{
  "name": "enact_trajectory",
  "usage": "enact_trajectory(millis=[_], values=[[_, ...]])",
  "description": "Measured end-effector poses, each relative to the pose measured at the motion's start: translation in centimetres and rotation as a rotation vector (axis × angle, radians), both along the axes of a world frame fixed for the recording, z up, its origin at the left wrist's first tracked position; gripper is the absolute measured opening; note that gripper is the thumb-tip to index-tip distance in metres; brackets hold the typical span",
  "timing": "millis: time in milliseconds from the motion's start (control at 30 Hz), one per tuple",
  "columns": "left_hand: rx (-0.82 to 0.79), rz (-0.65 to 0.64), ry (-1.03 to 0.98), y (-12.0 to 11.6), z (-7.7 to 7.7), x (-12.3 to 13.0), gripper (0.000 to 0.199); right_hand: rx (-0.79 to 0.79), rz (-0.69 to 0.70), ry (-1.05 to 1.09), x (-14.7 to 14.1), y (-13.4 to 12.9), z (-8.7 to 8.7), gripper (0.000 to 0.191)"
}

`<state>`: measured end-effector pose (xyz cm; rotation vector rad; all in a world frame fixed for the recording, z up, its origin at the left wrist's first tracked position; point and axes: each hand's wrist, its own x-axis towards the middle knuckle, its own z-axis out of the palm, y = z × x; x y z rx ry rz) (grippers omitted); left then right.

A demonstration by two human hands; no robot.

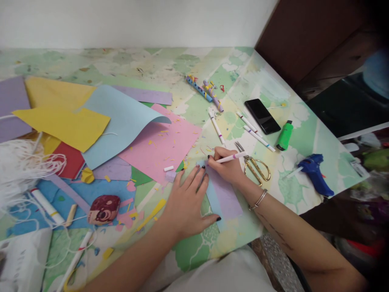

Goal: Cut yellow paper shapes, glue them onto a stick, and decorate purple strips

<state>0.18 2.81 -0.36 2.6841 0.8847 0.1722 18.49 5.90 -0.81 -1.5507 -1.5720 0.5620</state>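
Note:
My right hand (226, 165) is closed around a white marker pen (232, 157) with a pinkish band, held aslant with its lower end over the paper. Beneath it lies a purple paper strip (227, 198) on top of a light blue paper strip (214, 202). Fingers spread, my left hand (190, 202) rests flat at the left side of these strips. The pen's tip is hidden by my right fingers. A white pen cap (168, 168) lies just beyond my left fingertips. Gold-handled scissors (255, 164) sit right beside my right hand, blades partly apart.
Coloured paper sheets (112, 117) and paper scraps cover the left side, with tangled white string (27, 162) and a dark red case (103, 209). To the right are several markers (216, 126), a black phone (262, 116), a green box cutter (285, 136) and a blue glue gun (317, 174).

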Motion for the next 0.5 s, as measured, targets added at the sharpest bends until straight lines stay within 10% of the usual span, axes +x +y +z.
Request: enact_trajectory(millis=[500], values=[[0.005,0.003,0.014,-0.03,0.06,0.01,0.089,0.015,0.017,-0.029,0.05,-0.02,-0.06,0.031]])
